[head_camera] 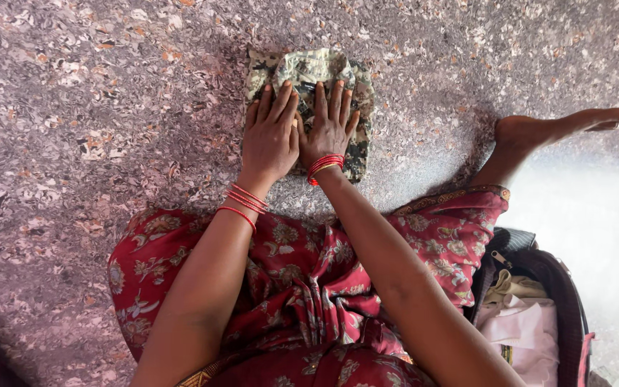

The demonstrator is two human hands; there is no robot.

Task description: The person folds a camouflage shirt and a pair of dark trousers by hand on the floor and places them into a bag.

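Observation:
A folded camouflage-patterned cloth point(309, 66) lies on the speckled stone floor in front of me. My left hand point(270, 136) rests flat on its near left part, fingers spread and pointing away from me. Beside it, my right hand point(329, 125) presses flat on the cloth's near right part, fingers apart. Both palms lie on top of the cloth without gripping it. Red bangles circle both wrists. My arms hide the cloth's near edge.
I sit on the floor in a red flowered garment point(302, 287). My bare foot point(560, 127) stretches out at the right. An open dark bag point(539, 265) holding folded pale clothes point(524, 330) stands at the lower right.

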